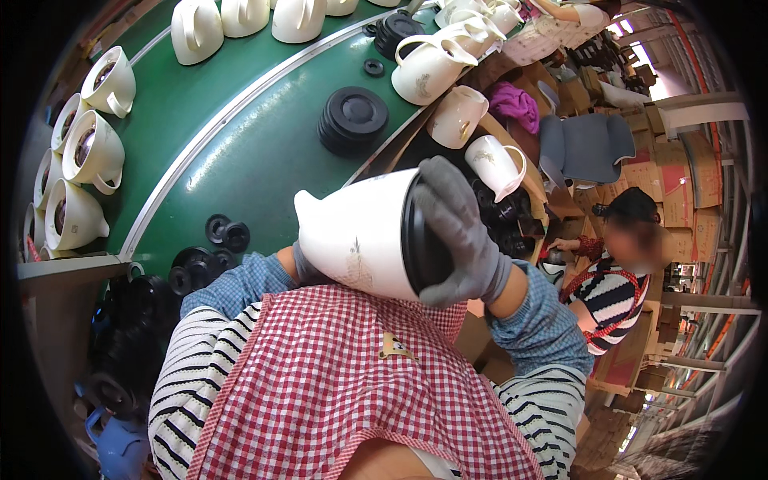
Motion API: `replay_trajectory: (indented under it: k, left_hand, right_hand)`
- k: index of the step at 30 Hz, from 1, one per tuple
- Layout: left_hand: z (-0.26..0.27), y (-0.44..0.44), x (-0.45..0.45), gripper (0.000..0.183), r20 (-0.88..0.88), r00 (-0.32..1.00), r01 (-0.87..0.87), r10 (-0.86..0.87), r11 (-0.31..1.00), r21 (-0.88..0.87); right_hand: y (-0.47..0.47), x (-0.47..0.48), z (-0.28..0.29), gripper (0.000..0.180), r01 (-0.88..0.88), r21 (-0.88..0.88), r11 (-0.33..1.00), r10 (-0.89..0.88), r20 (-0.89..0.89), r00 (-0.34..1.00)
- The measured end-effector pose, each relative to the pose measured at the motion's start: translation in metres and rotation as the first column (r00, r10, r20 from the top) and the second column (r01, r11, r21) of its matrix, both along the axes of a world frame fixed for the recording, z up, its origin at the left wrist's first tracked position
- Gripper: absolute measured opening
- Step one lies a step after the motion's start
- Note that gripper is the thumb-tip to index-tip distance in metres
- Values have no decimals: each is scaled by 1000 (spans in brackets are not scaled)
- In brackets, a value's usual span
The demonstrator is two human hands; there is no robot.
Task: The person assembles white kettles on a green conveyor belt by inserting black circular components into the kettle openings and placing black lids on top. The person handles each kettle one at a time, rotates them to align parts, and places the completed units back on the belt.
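A white jug body [360, 234] with a printed motif lies on its side before my apron, its spout towards the left. My right hand [459, 240], in a grey glove, spreads over the black round base [423, 240] at the jug's wide end, fingers gripping its edge. Mostly hidden behind the jug, my left hand [307, 267] is also gloved in grey and supports the spout end; its fingers cannot be seen. Beyond the jug, a stack of black round bases [354, 120] stands on the green work surface [264, 156].
White jug bodies [96, 150] line the left side; more white jugs [429, 69] stand along the right edge. Small black rings [228, 231] and black parts [144, 306] lie at left. A person [618, 258] works at right, near a grey chair [579, 147] and cardboard boxes [678, 174].
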State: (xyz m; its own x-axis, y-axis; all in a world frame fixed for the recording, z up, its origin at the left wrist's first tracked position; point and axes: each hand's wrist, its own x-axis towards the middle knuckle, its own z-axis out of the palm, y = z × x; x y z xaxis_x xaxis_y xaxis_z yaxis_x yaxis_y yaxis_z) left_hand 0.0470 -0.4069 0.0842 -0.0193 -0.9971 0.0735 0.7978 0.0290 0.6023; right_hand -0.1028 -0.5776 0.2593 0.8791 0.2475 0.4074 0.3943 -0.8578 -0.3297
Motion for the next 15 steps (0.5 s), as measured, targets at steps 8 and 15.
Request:
replay_trajectory:
  k: [8, 15]
  left_hand:
    - [-1, -6, 2, 55, 21, 1000, -4, 4, 1000, -11]
    - [-1, -5, 3, 54, 32, 999, -7, 7, 1000, -11]
  right_hand:
    - [1, 9, 35, 129, 36, -135, 990, -64, -207, 976]
    - [9, 22, 47, 133, 290, 26, 957, -246, -464, 851]
